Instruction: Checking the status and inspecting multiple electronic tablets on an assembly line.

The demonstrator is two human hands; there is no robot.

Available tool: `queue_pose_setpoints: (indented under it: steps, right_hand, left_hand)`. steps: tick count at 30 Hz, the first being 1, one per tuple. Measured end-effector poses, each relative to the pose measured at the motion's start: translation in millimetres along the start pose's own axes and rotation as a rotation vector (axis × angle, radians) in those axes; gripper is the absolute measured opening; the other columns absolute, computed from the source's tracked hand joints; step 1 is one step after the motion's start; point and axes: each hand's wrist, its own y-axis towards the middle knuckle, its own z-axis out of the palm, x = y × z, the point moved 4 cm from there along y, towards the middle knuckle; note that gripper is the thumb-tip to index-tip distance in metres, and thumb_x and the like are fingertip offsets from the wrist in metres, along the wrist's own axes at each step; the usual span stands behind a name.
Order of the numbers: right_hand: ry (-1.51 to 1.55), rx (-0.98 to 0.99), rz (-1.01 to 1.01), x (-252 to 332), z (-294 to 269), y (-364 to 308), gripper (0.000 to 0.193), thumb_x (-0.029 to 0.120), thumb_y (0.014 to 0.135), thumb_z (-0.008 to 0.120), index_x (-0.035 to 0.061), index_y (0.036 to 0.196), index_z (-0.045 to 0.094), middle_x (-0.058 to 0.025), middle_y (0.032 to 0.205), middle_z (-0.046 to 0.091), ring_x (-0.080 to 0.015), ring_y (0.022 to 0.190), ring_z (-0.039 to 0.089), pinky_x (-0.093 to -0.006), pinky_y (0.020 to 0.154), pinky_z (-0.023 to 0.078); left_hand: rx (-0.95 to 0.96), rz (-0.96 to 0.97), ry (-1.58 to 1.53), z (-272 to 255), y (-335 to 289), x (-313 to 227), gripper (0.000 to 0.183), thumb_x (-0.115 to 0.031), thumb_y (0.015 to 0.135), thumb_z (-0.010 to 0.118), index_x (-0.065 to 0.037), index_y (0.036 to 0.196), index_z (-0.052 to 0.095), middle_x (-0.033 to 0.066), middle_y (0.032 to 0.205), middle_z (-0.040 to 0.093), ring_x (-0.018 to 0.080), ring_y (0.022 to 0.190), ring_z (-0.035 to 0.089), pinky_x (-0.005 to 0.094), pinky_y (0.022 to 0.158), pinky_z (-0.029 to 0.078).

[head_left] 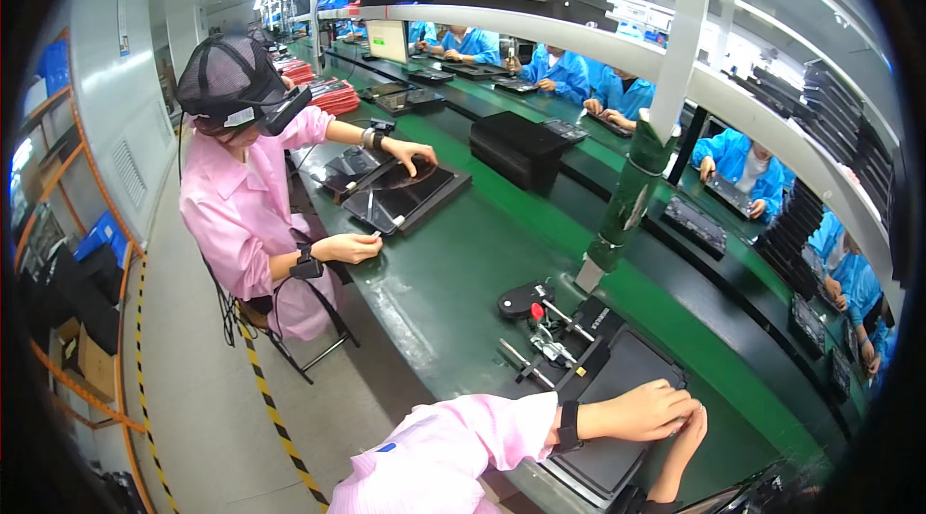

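far l.: open carton (94,374), dark stuff inside, unclear what. ctr: black box (516,149), contents hidden. nr r.: metal clamp (552,348) just beside dark flat panel (622,374) on green bench (468,331). l. hand (641,412) & r. hand (688,442) meet above panel, fingers bent; can't tell if anything's gripped. risk: panel might scuff or skew if either hand drags.

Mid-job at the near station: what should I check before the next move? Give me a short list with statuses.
1. Both hands in view: ok; left hand and right hand are close together by the dark panel.
2. Anything held between them: cannot tell.
3. Panel fully visible: not ok; the left arm and hand cover part.
4. Red knob clear of both hands: ok.
5. Co-worker's hands away from this panel: ok, farther along the bench.
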Motion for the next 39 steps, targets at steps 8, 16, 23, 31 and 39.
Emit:
queue_pose_setpoints:
  steps: [8, 16, 23, 31, 39]
  right_hand:
    - [-0.196, 0.032, 0.146, -5, 8, -16, 0.033, 0.023, 0.096, 0.039, 0.0093, 0.066, 0.043, 0.0037, 0.053, 0.038, -0.0042, 0.044, 0.033, -0.0202, 0.041, 0.024]
    - [-0.137, 0.067, 0.181, -13, 2, -17, 0.032, 0.021, 0.095, 0.042, 0.0071, 0.066, 0.046, 0.0028, 0.053, 0.041, -0.0040, 0.042, 0.036, -0.0205, 0.040, 0.027]
    - [-0.287, 0.040, 0.200, 15, 16, -28, 0.020, 0.014, 0.089, 0.046, 0.0068, 0.072, 0.053, 0.0008, 0.062, 0.050, -0.0085, 0.056, 0.047, -0.0245, 0.050, 0.037]
    - [-0.370, 0.093, 0.153, 10, 14, -25, 0.026, 0.020, 0.094, 0.045, 0.0049, 0.076, 0.056, 0.0009, 0.061, 0.049, -0.0074, 0.055, 0.045, -0.0225, 0.051, 0.036]
    - [-0.215, 0.175, 0.178, 9, 17, -27, 0.029, 0.023, 0.096, 0.042, 0.0049, 0.078, 0.055, 0.0024, 0.058, 0.046, -0.0049, 0.052, 0.041, -0.0200, 0.049, 0.032]
  left_hand:
    - [-0.090, -0.254, -0.163, -4, -20, 42, 0.012, -0.013, 0.086, 0.052, -0.006, 0.093, 0.055, 0.0100, 0.077, 0.060, 0.0279, 0.073, 0.057, 0.0390, 0.072, 0.043]
    - [0.052, -0.241, -0.262, 4, -19, 30, 0.010, -0.011, 0.088, 0.049, -0.004, 0.091, 0.057, 0.0079, 0.078, 0.061, 0.0249, 0.074, 0.059, 0.0350, 0.075, 0.042]
    - [0.076, -0.437, -0.492, 4, -24, 37, 0.019, -0.020, 0.089, 0.052, -0.005, 0.094, 0.062, 0.0116, 0.082, 0.065, 0.0292, 0.076, 0.062, 0.0373, 0.067, 0.048]
    - [0.085, -0.439, -0.535, 4, -28, 43, 0.018, -0.018, 0.089, 0.049, -0.006, 0.090, 0.063, 0.0090, 0.077, 0.067, 0.0250, 0.073, 0.066, 0.0333, 0.066, 0.051]
    - [0.165, -0.472, -0.443, 3, -24, 42, 0.017, -0.015, 0.088, 0.049, -0.004, 0.088, 0.062, 0.0105, 0.075, 0.066, 0.0240, 0.070, 0.066, 0.0326, 0.063, 0.051]
